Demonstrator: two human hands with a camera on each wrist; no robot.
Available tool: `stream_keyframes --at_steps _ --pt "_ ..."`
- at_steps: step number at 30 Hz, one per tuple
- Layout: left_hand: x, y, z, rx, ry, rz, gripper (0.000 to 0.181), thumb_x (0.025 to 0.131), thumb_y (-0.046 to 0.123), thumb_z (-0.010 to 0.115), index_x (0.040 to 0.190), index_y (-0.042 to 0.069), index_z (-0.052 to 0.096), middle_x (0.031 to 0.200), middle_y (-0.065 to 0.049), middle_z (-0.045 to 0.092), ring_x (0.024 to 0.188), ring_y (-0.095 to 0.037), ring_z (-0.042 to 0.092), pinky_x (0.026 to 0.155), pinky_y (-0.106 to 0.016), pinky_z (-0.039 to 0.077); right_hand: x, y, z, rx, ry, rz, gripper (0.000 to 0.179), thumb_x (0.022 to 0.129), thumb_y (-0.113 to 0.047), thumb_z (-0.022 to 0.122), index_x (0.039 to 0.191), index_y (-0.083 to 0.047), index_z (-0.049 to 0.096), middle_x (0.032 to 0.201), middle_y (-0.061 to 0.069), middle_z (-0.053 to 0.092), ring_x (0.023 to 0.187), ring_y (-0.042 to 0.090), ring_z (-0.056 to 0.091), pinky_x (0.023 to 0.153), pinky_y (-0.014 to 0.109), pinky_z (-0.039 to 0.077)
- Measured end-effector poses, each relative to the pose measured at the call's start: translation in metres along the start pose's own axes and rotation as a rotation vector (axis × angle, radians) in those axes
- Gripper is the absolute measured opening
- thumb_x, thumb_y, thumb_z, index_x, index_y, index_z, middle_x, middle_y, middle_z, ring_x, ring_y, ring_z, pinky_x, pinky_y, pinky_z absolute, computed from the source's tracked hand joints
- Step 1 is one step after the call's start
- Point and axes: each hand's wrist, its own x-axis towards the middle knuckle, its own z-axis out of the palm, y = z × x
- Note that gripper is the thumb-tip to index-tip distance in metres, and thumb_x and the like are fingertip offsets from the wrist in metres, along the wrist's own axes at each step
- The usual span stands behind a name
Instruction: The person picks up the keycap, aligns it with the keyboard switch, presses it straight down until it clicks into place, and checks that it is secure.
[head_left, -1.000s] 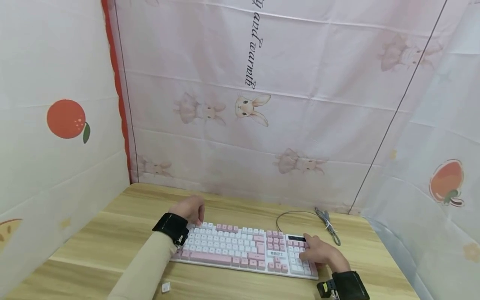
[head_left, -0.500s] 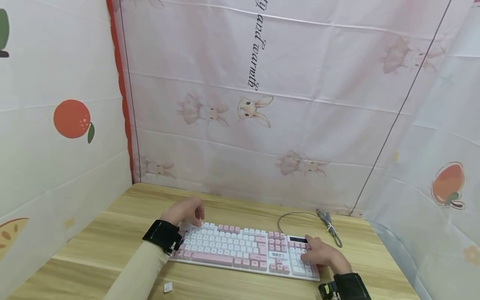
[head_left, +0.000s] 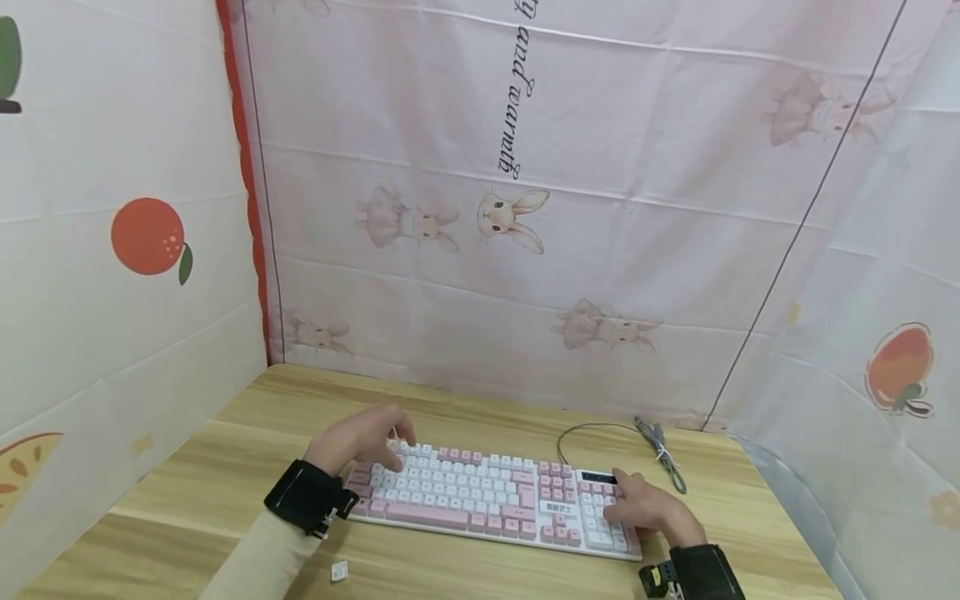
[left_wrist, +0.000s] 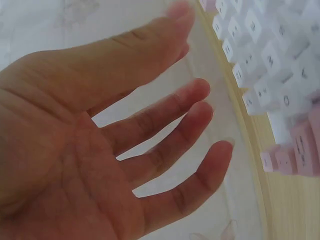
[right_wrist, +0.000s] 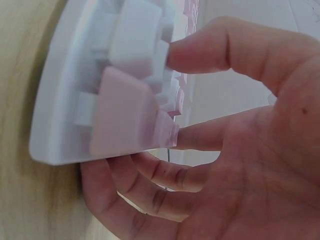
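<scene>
A white and pink keyboard (head_left: 450,487) lies on the wooden table. My left hand (head_left: 362,437) is over its upper left corner, thumb and fingers spread and slightly bent. In the left wrist view nothing is between the fingers of that left hand (left_wrist: 125,145), and the keyboard's keys (left_wrist: 250,30) show beyond the fingertips. My right hand (head_left: 651,508) holds the keyboard's right end. In the right wrist view the thumb of the right hand (right_wrist: 240,130) touches the number keys, while several fingers curl against the side edge; their tips are partly hidden behind the keyboard (right_wrist: 50,115).
A small white square piece (head_left: 339,571), too small to identify surely, lies in front of the keyboard at left. The keyboard's bundled grey cable (head_left: 658,450) rests behind it at right. Printed cloth walls (head_left: 450,333) enclose the table's back and sides.
My left hand has drawn back leftward and its fingers have spread apart from a closer pose near the upper left keys. The right hand stays on the keyboard's right end.
</scene>
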Motion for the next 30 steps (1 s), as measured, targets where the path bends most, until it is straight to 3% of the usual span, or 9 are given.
stream_keyframes --at_steps 3,9,17,21,26,30 --pt "-0.005 0.005 0.001 -0.028 -0.014 0.013 0.035 0.075 0.007 0.090 0.107 0.009 0.076 0.114 -0.009 0.073 0.111 -0.034 0.066 0.094 -0.049 0.056 0.000 0.000 -0.002 0.016 0.000 0.015 0.085 0.088 -0.019 0.071 0.153 0.014 0.028 0.145 0.046 0.037 0.104 0.035 0.056 0.065 0.034 0.048" --pt "-0.018 0.014 0.005 -0.050 -0.044 0.036 0.040 0.074 0.007 0.090 0.111 0.008 0.075 0.115 -0.009 0.072 0.108 -0.032 0.065 0.091 -0.049 0.056 -0.001 0.000 -0.002 -0.003 -0.004 0.009 0.084 0.089 -0.021 0.071 0.153 0.014 0.030 0.145 0.046 0.038 0.109 0.040 0.054 0.068 0.034 0.047" --pt "-0.038 0.022 0.012 -0.056 -0.073 -0.025 0.052 0.074 0.013 0.091 0.122 0.011 0.070 0.123 -0.011 0.067 0.114 -0.032 0.063 0.097 -0.053 0.053 0.002 -0.001 0.000 0.006 -0.004 0.009 0.084 0.088 -0.020 0.071 0.154 0.013 0.029 0.145 0.045 0.038 0.108 0.038 0.054 0.065 0.034 0.046" --pt "-0.048 0.022 0.017 -0.017 -0.071 -0.013 0.056 0.074 0.016 0.091 0.125 0.011 0.067 0.122 -0.011 0.065 0.114 -0.031 0.062 0.098 -0.053 0.052 0.002 -0.001 -0.001 0.007 -0.004 0.004 0.085 0.088 -0.019 0.071 0.154 0.013 0.028 0.146 0.045 0.037 0.109 0.039 0.054 0.065 0.034 0.046" --pt "-0.058 0.024 0.019 -0.001 -0.070 0.037 0.055 0.073 0.014 0.092 0.120 0.011 0.064 0.115 -0.011 0.066 0.103 -0.028 0.063 0.088 -0.048 0.054 0.003 0.001 -0.001 0.011 -0.003 -0.008 0.084 0.088 -0.019 0.071 0.153 0.014 0.028 0.144 0.046 0.038 0.106 0.038 0.055 0.063 0.034 0.047" --pt "-0.064 0.024 0.019 -0.024 -0.113 0.059 0.051 0.074 0.011 0.091 0.117 0.014 0.064 0.109 -0.005 0.065 0.092 -0.022 0.061 0.079 -0.038 0.052 0.004 0.002 0.001 0.010 0.002 -0.017 0.084 0.087 -0.018 0.071 0.152 0.016 0.029 0.144 0.047 0.037 0.106 0.038 0.056 0.065 0.035 0.048"
